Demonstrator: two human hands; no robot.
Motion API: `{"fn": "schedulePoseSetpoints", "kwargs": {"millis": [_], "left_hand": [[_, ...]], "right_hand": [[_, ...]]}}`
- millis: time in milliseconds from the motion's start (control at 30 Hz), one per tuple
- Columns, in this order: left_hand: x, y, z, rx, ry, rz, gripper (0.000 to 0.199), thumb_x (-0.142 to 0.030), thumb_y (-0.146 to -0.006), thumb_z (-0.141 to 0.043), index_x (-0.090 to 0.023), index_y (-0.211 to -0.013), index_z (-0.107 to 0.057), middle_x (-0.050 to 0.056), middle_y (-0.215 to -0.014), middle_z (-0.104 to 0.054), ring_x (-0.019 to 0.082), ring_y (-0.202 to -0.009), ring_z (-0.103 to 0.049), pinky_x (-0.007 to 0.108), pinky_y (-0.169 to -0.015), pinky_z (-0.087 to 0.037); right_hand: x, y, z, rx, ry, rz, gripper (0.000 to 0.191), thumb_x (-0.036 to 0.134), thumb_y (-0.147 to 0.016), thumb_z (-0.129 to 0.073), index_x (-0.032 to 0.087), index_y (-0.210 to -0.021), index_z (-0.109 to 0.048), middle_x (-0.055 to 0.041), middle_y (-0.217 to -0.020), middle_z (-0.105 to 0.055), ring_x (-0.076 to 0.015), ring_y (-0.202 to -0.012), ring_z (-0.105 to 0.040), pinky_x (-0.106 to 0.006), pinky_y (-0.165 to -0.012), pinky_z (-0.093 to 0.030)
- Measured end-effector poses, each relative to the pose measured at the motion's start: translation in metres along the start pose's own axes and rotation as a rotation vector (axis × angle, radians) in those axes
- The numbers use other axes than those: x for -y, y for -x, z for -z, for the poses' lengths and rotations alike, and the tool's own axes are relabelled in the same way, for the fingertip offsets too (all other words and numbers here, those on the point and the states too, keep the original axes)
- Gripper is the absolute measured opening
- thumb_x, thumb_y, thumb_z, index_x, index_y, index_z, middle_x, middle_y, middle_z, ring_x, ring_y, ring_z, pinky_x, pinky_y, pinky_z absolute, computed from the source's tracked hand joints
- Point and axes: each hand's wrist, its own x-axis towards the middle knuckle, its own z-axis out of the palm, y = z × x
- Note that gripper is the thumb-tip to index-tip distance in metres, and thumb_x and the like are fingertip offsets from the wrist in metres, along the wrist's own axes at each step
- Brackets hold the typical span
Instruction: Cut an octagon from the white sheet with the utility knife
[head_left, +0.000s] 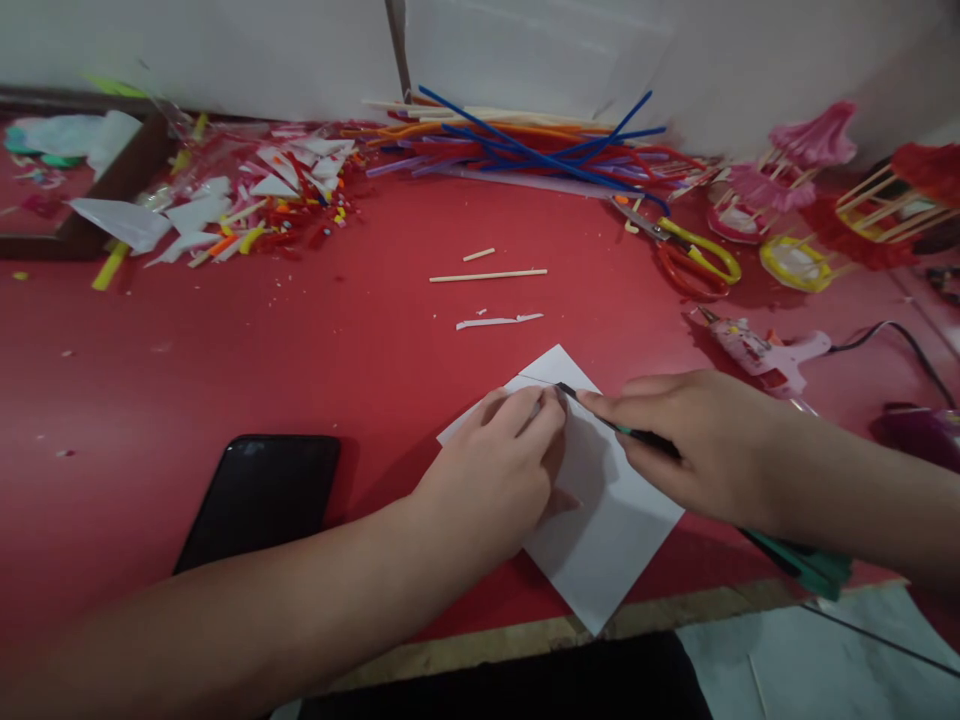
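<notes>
A white sheet of paper (600,560) lies turned cornerwise near the table's front edge. My left hand (502,470) presses down on it with bent fingers held close together, and what may be under them is hidden. In my right hand (697,440) is a slim black-and-green pen-like tool (649,440), gripped low with the forefinger along it. Its dark tip touches the paper just beside my left fingertips. From there a thin dark line runs to the paper's upper left edge; whether drawn or cut, I cannot tell.
Beyond the paper lie a thin stick (487,275) and a white strip (499,322). Scissors (682,250) and a pink glue gun (765,350) rest at right, near frilled pink-and-red crafts (810,150). Pipe cleaners (525,150), scraps (285,190) and a phone (262,495) surround the workspace.
</notes>
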Motion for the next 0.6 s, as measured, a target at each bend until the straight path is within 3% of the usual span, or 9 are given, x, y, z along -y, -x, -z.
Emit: {"fn": "schedulePoseSetpoints", "kwargs": {"millis": [333,600], "left_hand": [[-0.0026,-0.0011,0.0017,0.008,0.008,0.052,0.057,-0.056,-0.092,-0.056,-0.008,-0.121,-0.068,0.018,-0.138,-0.052,0.035,-0.122,-0.047,0.043,-0.101,-0.047],[-0.0021,-0.0008,0.0047,0.059,-0.006,0.063,0.069,-0.054,-0.096,-0.049,-0.002,-0.141,-0.048,0.019,-0.143,-0.049,0.034,-0.123,-0.046,0.044,-0.102,-0.047]], "right_hand": [[0.0026,0.0025,-0.0018,-0.030,0.005,-0.020,0.043,0.021,-0.093,-0.048,0.019,-0.135,-0.060,-0.0085,-0.096,-0.074,-0.0191,-0.079,-0.067,-0.030,-0.069,-0.049],[0.0019,0.0079,-0.0042,0.016,-0.010,-0.035,0.047,0.019,-0.093,-0.047,0.016,-0.140,-0.055,-0.0104,-0.108,-0.073,-0.0204,-0.087,-0.068,-0.032,-0.076,-0.051]]}}
